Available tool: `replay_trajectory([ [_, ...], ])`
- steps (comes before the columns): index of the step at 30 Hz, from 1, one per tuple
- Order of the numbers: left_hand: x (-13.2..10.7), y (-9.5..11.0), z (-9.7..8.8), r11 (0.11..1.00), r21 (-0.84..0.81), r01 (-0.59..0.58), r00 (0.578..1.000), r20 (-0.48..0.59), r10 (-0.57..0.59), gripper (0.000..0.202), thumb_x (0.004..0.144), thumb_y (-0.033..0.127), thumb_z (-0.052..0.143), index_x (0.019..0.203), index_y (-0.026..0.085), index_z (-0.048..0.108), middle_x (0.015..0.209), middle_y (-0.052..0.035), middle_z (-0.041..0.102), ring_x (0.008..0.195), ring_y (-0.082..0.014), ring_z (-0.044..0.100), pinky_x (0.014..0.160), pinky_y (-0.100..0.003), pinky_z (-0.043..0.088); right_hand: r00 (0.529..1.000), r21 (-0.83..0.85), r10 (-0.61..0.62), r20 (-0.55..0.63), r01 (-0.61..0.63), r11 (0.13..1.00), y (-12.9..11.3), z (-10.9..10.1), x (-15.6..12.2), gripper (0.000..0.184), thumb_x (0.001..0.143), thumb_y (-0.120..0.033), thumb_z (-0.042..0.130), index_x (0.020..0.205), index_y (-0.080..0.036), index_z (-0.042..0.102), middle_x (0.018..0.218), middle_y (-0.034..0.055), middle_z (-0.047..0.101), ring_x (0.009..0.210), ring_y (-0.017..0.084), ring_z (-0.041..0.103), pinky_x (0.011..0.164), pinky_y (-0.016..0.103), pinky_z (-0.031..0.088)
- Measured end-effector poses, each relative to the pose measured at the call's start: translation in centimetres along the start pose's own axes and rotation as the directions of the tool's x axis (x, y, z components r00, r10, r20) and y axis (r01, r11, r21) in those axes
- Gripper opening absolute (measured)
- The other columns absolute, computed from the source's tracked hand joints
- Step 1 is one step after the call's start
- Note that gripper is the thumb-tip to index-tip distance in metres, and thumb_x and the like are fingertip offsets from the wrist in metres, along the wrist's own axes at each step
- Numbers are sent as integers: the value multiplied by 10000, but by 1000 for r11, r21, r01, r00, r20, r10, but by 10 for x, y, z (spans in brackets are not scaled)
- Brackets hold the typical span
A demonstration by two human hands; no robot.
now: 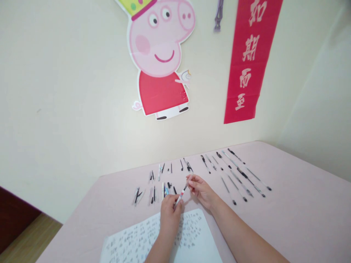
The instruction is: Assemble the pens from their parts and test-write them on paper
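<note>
Above the lined-up writing on a white sheet of paper (137, 235), my two hands meet at a pen (181, 195) with a white barrel and red marks. My left hand (170, 209) is closed around the lower part of the barrel. At the upper, greyish end of the pen, the fingers of my right hand (201, 189) pinch it; whether a cap is there I cannot tell. The pen is tilted up to the right. Just beyond my left hand lie a blue pen part (167, 191) and black pen parts (174, 190).
Pen parts (153, 195) lie in small groups at left on the pink-covered table (301, 204). Pens and refills (241, 191) form rows at right. Behind stands a wall with a cartoon pig cutout (164, 91) and a red banner (246, 65).
</note>
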State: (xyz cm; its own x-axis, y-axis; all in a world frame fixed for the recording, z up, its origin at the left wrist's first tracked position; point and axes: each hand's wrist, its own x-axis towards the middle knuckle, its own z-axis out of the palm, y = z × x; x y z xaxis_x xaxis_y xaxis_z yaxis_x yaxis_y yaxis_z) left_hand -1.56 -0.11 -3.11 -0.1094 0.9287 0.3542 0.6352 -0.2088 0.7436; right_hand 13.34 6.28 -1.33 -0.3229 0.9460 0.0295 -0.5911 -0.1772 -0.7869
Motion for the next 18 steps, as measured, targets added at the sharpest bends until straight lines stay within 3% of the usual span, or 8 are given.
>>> replay_trajectory([
  [18, 1, -1, 0, 998, -51, 29, 1000, -10, -29, 193, 754, 289, 534, 825, 186, 682, 785, -62, 643, 774, -216, 569, 683, -333, 426, 1000, -34, 5, 3, -5, 999, 1, 0, 0, 174, 618, -238, 753, 736, -183, 637, 651, -36, 554, 498, 50, 416, 445, 174, 293],
])
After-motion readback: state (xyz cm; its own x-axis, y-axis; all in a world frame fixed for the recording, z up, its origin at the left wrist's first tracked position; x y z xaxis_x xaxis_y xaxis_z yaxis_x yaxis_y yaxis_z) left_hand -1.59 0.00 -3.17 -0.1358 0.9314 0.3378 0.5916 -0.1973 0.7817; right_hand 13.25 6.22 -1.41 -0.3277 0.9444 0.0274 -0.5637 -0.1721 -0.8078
